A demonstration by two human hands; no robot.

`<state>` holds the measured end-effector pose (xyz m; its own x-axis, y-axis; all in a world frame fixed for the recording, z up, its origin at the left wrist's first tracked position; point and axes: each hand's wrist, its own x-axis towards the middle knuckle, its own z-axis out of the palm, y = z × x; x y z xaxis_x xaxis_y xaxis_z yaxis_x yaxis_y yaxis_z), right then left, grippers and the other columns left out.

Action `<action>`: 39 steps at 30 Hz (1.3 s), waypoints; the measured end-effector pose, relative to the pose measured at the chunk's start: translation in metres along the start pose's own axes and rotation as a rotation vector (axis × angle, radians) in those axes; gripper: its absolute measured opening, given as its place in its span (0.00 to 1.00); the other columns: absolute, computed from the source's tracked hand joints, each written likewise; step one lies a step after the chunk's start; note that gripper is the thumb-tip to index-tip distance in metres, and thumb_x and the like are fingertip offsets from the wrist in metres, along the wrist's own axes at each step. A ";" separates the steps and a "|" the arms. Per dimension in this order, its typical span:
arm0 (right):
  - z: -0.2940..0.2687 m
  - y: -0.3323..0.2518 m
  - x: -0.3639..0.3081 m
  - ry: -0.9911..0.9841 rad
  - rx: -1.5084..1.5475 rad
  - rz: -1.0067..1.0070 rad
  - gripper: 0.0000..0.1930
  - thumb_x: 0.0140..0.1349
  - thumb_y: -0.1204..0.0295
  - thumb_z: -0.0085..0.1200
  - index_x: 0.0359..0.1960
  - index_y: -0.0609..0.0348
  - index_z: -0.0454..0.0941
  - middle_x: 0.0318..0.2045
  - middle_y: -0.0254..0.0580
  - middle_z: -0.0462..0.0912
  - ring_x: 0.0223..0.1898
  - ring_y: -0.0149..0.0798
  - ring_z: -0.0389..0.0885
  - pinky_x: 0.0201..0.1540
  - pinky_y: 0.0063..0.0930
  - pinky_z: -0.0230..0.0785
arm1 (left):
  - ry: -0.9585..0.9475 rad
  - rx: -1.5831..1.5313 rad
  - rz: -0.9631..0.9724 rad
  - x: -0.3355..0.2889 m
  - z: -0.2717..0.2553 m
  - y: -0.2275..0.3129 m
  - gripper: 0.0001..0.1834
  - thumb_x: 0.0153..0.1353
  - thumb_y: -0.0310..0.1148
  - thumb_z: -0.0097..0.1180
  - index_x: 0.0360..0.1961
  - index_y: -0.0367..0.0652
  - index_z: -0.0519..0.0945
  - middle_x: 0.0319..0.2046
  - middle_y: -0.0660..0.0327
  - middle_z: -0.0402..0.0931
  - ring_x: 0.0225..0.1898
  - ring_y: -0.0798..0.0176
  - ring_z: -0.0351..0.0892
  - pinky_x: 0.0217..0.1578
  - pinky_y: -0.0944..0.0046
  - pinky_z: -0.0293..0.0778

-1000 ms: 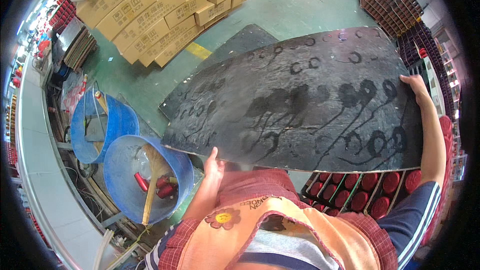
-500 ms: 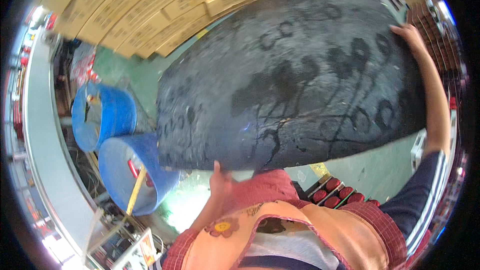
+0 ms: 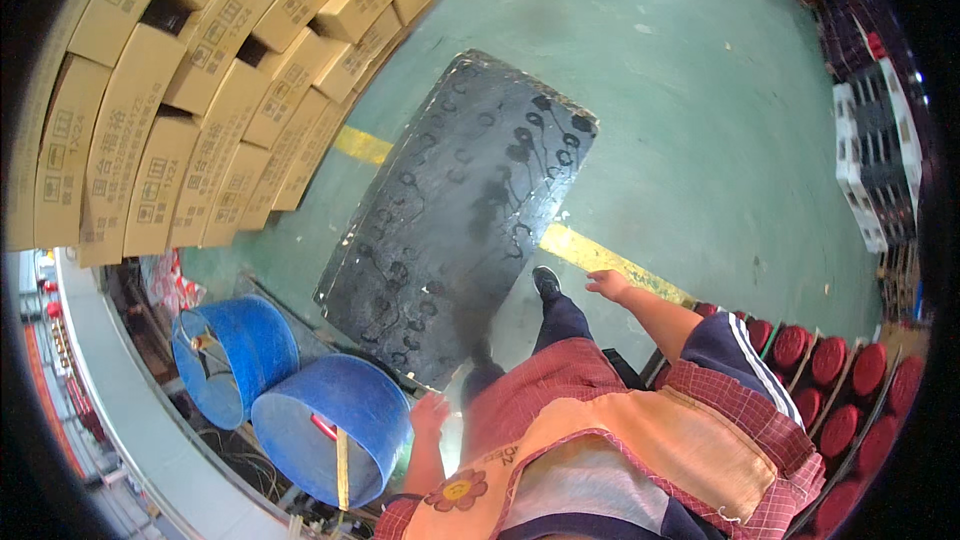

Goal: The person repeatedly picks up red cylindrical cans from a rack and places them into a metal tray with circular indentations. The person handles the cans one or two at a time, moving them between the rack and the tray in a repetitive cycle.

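A large black board [image 3: 455, 210] with dark ring marks and smears lies flat on the green floor in front of me. My left hand [image 3: 430, 413] is by its near corner, beside a blue drum; its blurred fingers seem stretched out, and I see nothing in them. Off to the right of the board, my right hand [image 3: 607, 285] hangs free over the floor near a yellow line. Its fingers are apart and hold nothing.
Stacked cardboard boxes [image 3: 235, 90] rise at the left. Two open blue drums [image 3: 330, 420] stand at the lower left, one with a yellow stick [image 3: 343, 465] in it. Several red round-topped items [image 3: 828, 360] sit in rows at the right. White-and-black pallets [image 3: 875, 155] stand farther right.
Both hands have let go of the black board. It was tilted up close to me and now lies on the floor. My right hand has come down and inward.
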<state>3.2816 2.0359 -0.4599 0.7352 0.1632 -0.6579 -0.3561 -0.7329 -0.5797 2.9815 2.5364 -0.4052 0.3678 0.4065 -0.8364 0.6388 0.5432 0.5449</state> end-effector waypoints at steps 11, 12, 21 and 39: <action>0.022 0.010 -0.389 0.882 0.469 -0.107 0.23 0.67 0.65 0.56 0.63 0.57 0.75 0.56 0.47 0.81 0.57 0.39 0.78 0.61 0.34 0.69 | -0.911 0.584 0.420 -0.019 0.195 0.163 0.22 0.65 0.22 0.54 0.61 0.40 0.74 0.53 0.57 0.80 0.40 0.71 0.79 0.35 0.75 0.73; 0.039 0.011 -0.434 0.943 0.495 -0.084 0.22 0.66 0.64 0.57 0.62 0.53 0.76 0.55 0.44 0.82 0.56 0.39 0.79 0.60 0.34 0.70 | -0.932 0.707 0.484 -0.045 0.214 0.150 0.24 0.66 0.22 0.53 0.64 0.40 0.72 0.56 0.56 0.78 0.42 0.70 0.79 0.35 0.75 0.73; 0.288 0.109 -0.841 1.749 0.335 0.217 0.16 0.62 0.75 0.59 0.52 0.52 0.83 0.46 0.39 0.81 0.46 0.37 0.82 0.49 0.31 0.78 | -1.280 1.269 0.622 -0.324 0.237 -0.167 0.18 0.66 0.22 0.54 0.57 0.40 0.78 0.51 0.62 0.80 0.45 0.70 0.78 0.38 0.72 0.71; 0.685 0.379 -1.211 1.893 0.389 1.050 0.46 0.40 0.68 0.73 0.67 0.47 0.68 0.64 0.52 0.68 0.65 0.57 0.64 0.69 0.48 0.59 | -3.194 1.004 1.531 -0.765 -0.065 -0.791 0.49 0.43 0.27 0.74 0.68 0.36 0.62 0.62 0.45 0.65 0.64 0.41 0.63 0.66 0.50 0.62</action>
<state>1.8609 2.0132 -0.2119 -0.2949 -0.9193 0.2606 -0.7745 0.0703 -0.6286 2.1512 1.8438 -0.1927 -0.8412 -0.4743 0.2598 -0.2852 0.7973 0.5320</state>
